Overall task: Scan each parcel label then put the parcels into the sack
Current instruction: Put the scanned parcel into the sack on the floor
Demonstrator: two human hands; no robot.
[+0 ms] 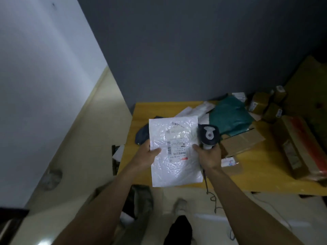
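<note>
The left hand point(150, 154) grips the left edge of a white parcel point(175, 170), thumb on its upper face. The parcel is held flat above the near left part of the desk point(139, 108), with its lower end past the desk's front edge. Its label point(177, 147) faces the camera, barcodes visible. A dark parcel point(141, 135) lies on the desk behind it. The right hand point(210, 156) is curled round the handle of a scanner point(208, 134), one fingertip touching the white parcel's right edge. The scanner head sits just beside that edge, and its cable point(206, 183) hangs below the hand. Further right on the desk lie a green parcel point(230, 117), a flat carton point(242, 140) and small brown boxes point(260, 101).
</note>
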